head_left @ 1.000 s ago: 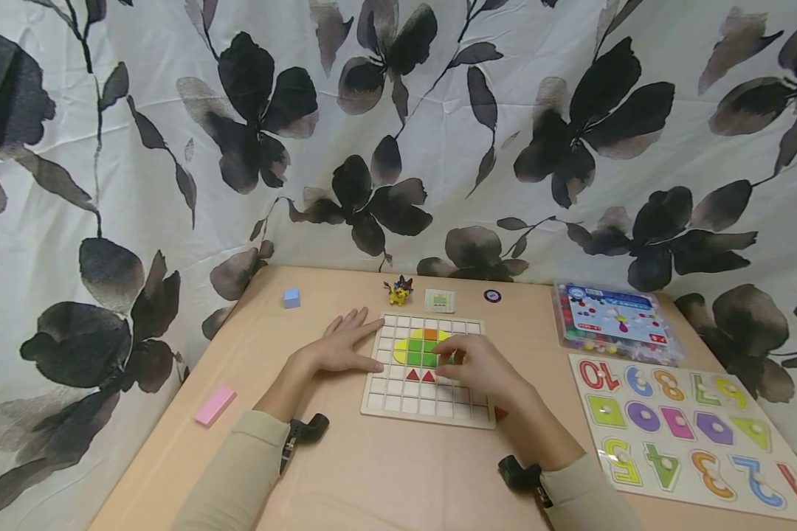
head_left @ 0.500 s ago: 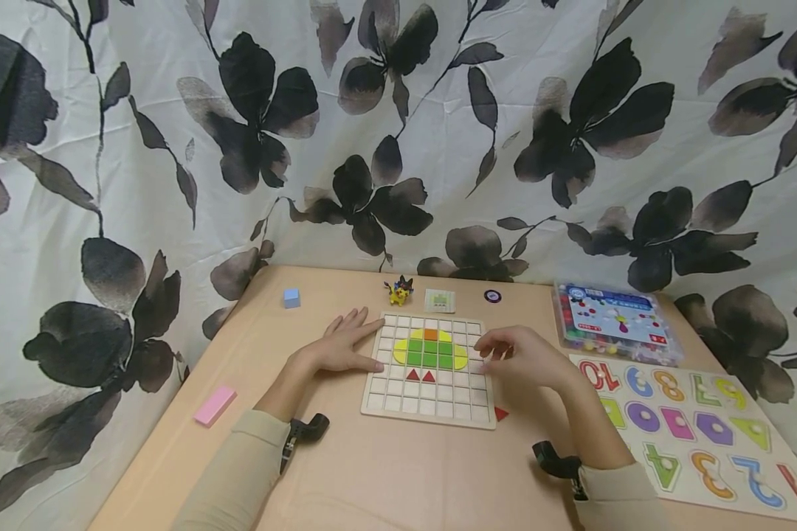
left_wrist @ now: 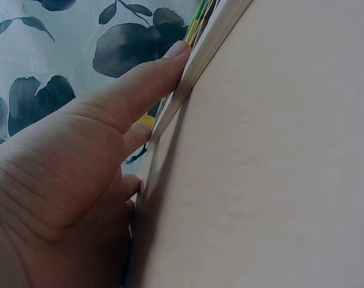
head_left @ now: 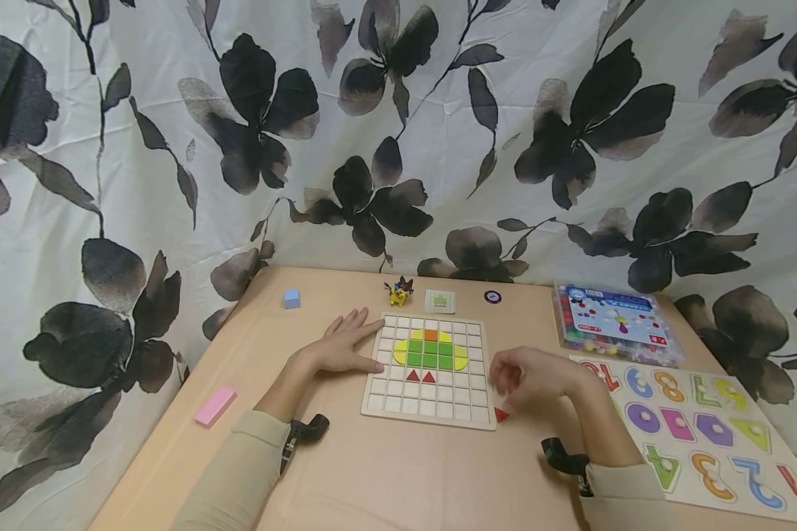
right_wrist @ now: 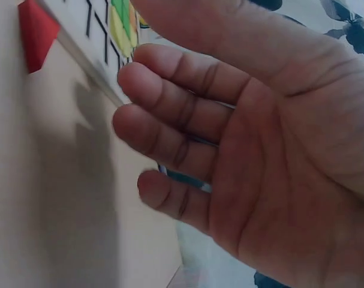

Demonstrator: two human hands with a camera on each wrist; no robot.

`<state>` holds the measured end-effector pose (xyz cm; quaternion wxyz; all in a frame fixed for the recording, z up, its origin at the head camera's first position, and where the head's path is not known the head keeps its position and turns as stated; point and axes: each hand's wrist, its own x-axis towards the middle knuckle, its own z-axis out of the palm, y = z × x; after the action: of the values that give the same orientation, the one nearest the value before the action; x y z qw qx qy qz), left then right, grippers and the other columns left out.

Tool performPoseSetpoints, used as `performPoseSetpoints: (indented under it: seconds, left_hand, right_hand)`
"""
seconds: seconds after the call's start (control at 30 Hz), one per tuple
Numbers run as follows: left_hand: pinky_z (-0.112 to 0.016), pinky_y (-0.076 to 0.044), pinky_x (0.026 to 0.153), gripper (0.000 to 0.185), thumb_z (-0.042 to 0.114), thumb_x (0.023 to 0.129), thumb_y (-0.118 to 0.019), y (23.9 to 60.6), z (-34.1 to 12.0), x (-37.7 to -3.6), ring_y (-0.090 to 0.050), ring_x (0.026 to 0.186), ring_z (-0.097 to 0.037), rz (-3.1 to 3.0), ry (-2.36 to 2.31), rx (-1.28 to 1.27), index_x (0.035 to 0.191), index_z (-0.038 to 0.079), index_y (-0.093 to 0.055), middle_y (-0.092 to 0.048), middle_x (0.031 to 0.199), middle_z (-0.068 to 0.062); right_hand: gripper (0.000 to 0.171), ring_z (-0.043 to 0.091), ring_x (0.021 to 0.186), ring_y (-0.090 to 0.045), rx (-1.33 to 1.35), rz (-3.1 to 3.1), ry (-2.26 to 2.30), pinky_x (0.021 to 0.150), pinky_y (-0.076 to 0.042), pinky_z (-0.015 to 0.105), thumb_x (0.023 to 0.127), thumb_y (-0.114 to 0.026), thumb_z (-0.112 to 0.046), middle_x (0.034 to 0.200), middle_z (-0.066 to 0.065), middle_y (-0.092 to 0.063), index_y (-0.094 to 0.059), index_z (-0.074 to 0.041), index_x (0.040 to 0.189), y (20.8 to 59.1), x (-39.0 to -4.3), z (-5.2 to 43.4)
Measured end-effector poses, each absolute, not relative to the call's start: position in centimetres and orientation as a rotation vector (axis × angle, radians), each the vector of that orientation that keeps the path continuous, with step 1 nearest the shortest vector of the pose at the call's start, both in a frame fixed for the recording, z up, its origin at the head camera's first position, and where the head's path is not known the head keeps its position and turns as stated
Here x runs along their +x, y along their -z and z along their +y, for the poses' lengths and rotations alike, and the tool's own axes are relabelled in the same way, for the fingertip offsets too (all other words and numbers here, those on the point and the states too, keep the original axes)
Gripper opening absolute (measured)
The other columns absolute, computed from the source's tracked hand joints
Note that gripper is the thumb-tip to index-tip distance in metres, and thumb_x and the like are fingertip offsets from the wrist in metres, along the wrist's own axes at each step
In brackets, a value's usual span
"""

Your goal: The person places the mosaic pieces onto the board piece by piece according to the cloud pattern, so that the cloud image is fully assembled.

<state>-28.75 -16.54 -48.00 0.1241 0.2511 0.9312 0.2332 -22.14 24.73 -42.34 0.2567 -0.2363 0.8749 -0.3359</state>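
A wooden grid board (head_left: 398,402) lies in the middle of the table, with green, yellow and orange tiles (head_left: 430,350) and two red triangles (head_left: 421,376) set in it. My left hand (head_left: 342,345) rests flat on the table, thumb (left_wrist: 147,84) pressed against the board's left edge (left_wrist: 196,66). My right hand (head_left: 528,377) hovers just right of the board, fingers (right_wrist: 170,114) loosely curled and holding nothing. A loose red triangle (head_left: 501,414) lies on the table at the board's near right corner, just below that hand, and shows in the right wrist view as the red triangle (right_wrist: 36,31).
A number-and-shape puzzle (head_left: 697,435) lies at the right, with a clear box of pegs (head_left: 612,321) behind it. A blue cube (head_left: 292,298), a small yellow figure (head_left: 399,291), a small card (head_left: 440,300) and a dark disc (head_left: 493,296) sit at the back. A pink block (head_left: 215,405) lies near left.
My right hand left the board's tiles, moved right off the board, then came down toward the loose red triangle. The left hand has stayed put.
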Motion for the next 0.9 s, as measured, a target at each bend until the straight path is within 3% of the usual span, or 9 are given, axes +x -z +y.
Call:
performPoseSetpoints:
  seconds: [0.27,0.47,0.9]
  left_hand:
    - [-0.057,0.006,0.131,0.104,0.074,0.083,-0.071,48.3,-16.6,-28.9,0.005,0.163,-0.037,2.714,-0.67,0.734,0.166,0.027,-0.028,-0.001,0.176,-0.017]
    - [-0.056,0.007,0.131,0.104,0.073,0.083,-0.071,48.2,-16.6,-28.9,0.006,0.163,-0.036,2.715,-0.668,0.727,0.166,0.029,-0.027,0.0,0.176,-0.016]
    - [-0.057,0.006,0.131,0.105,0.074,0.083,-0.07,48.3,-16.6,-29.0,0.005,0.163,-0.036,2.713,-0.658,0.732,0.167,0.028,-0.026,-0.001,0.176,-0.016]
  right_hand:
    - [0.049,0.022,0.082,-0.051,-0.592,2.338,0.881,0.068,-0.039,0.028,0.071,-0.095,-0.011,0.085,0.012,-0.056,-0.059,-0.002,0.103,43.6,-22.1,24.3]
    - [0.051,0.02,0.076,-0.049,-0.574,2.407,0.815,0.065,-0.036,0.027,0.067,-0.097,-0.011,0.081,0.009,-0.054,-0.058,-0.005,0.099,44.3,-22.3,23.8]
    - [0.031,0.019,0.076,-0.051,-0.561,2.44,0.847,0.063,-0.039,0.025,0.074,-0.091,-0.005,0.079,0.004,-0.054,-0.067,-0.006,0.094,44.6,-23.0,24.6]
